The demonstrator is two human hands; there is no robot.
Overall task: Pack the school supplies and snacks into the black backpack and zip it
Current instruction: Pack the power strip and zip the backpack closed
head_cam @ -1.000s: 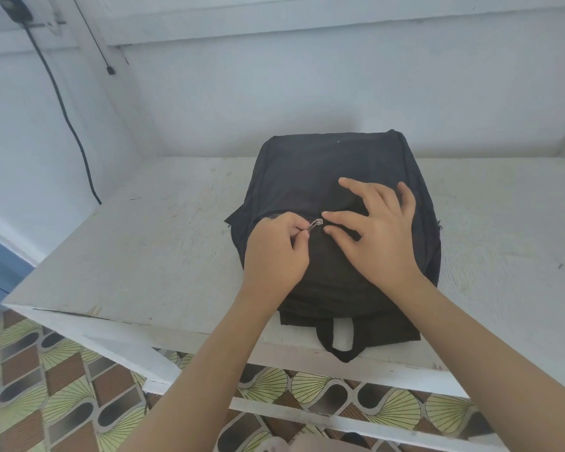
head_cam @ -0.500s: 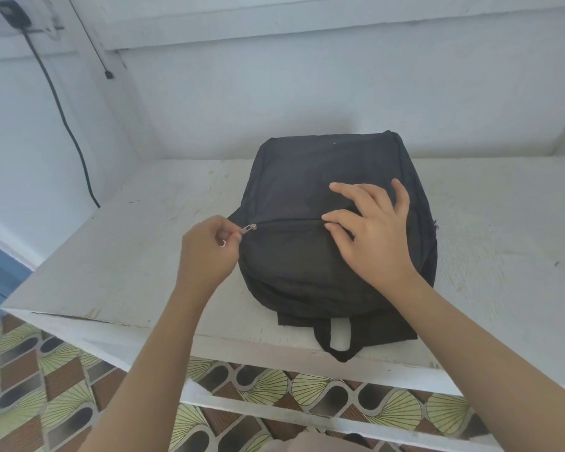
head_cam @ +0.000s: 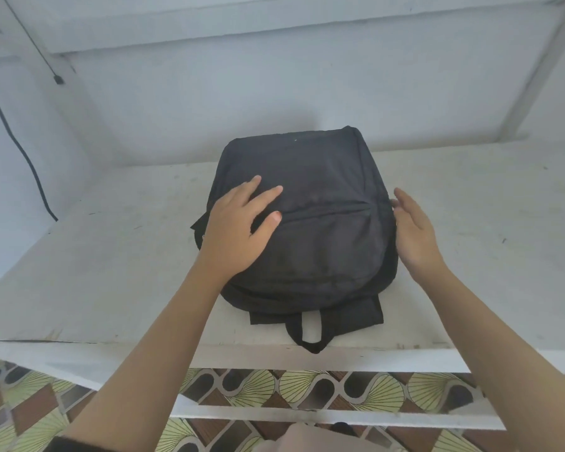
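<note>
The black backpack point(head_cam: 320, 203) lies flat on the white table point(head_cam: 111, 262), its carry loop point(head_cam: 310, 334) hanging over the near edge. The front pocket zipper line point(head_cam: 327, 211) runs across the bag and looks closed. My left hand point(head_cam: 238, 230) rests flat on the bag's left side, fingers spread, holding nothing. My right hand point(head_cam: 415, 233) is at the bag's right edge, fingers apart, fingertips touching the side seam. No school supplies or snacks are in view.
White walls stand close behind and left of the table. A black cable point(head_cam: 23, 151) hangs down the left wall. Below the table's near edge lies a patterned tile floor point(head_cam: 307, 389), with a white shelf rail point(head_cam: 340, 415) across it.
My left hand let go of the zipper pull at the bag's left end and moved onto the bag. My right hand slid off the top to the right edge.
</note>
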